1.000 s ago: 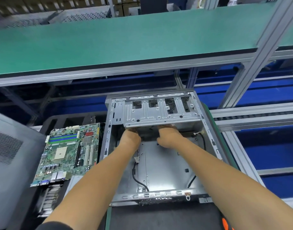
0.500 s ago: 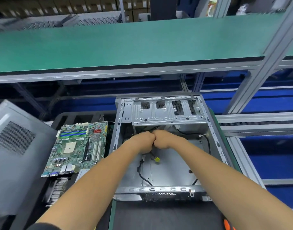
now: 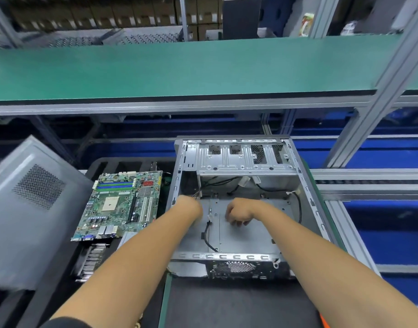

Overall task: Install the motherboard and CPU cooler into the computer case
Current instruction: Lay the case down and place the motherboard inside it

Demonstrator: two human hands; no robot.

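Observation:
The open grey computer case (image 3: 305,185) lies on its side in the middle, with a bare metal floor and a drive cage at its far end. Inside it, by the left wall, my left hand (image 3: 189,207) is closed, and thin wires (image 3: 196,194) stick out past its far side. Over the case floor my right hand (image 3: 238,213) hangs with its fingers loosely curled down and nothing visible in them. The green motherboard (image 3: 122,204) lies flat on a black tray (image 3: 132,163) left of the case. A finned CPU cooler (image 3: 92,259) sits just in front of the motherboard.
A grey case side panel (image 3: 30,209) leans at the far left. A black cable (image 3: 206,235) runs along the case floor. A green shelf (image 3: 179,69) spans above, with an aluminium post (image 3: 378,95) at the right. A dark mat (image 3: 238,304) lies in front of the case.
My hands came out from under the drive cage, met as fists in mid case, then parted. The left went to the left wall; the right loosened its fingers.

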